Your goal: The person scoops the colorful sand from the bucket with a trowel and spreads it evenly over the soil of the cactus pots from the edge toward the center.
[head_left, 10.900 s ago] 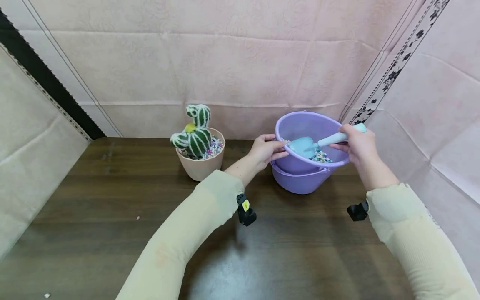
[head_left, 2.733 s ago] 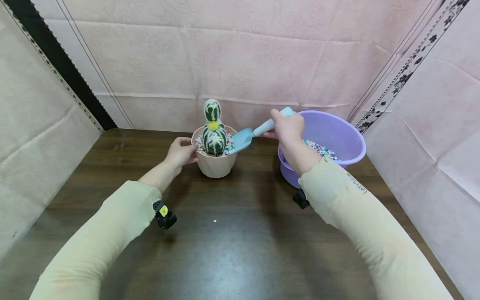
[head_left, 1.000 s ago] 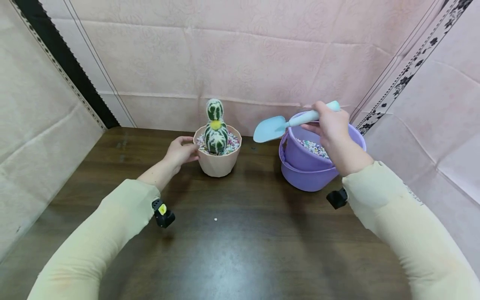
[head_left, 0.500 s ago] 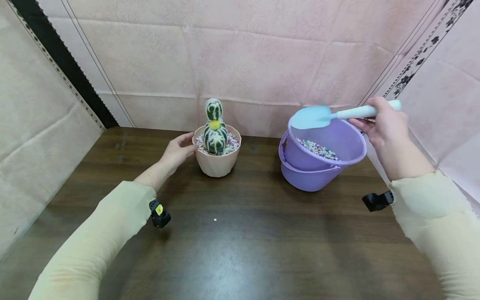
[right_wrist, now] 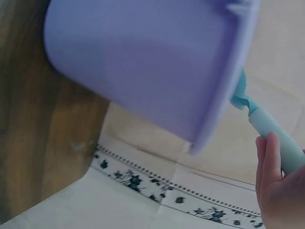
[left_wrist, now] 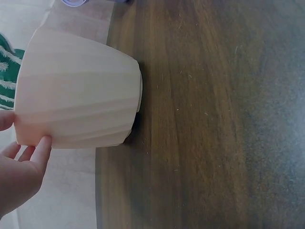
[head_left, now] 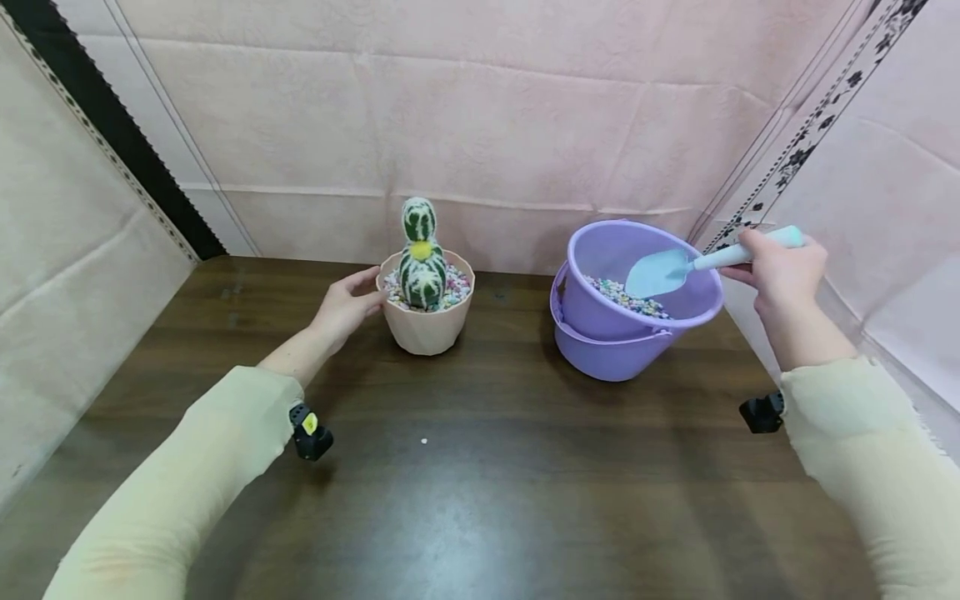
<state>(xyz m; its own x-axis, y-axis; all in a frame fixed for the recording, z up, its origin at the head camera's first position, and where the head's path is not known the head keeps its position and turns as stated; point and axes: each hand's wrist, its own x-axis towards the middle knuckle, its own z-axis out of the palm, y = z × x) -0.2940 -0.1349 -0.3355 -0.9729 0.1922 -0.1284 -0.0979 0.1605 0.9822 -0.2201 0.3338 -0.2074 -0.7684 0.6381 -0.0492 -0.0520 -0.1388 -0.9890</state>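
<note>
A trowel (head_left: 663, 272) with a light-blue blade and paler handle is gripped by my right hand (head_left: 787, 273). Its blade dips inside a purple bucket (head_left: 611, 354), just over small multicoloured pebbles (head_left: 630, 298); the head view does not show clearly whether it touches them. In the right wrist view the bucket wall hides most of the blade. My left hand (head_left: 341, 310) holds the rim of a cream flowerpot (head_left: 427, 331), thumb at the rim and fingers against the outer wall. A green-and-white knitted cactus (head_left: 423, 275) with a yellow flower stands in the pot among similar pebbles.
Everything stands on a dark wooden table (head_left: 480, 483), near its back edge. Pale cloth (head_left: 480, 125) hangs behind and at both sides. One small white pebble (head_left: 423, 441) lies on the tabletop in front of the pot.
My left hand has gone from the bucket rim to the flowerpot. The trowel went from the bucket to the pot, then back right over the bucket, and its blade has now dropped inside.
</note>
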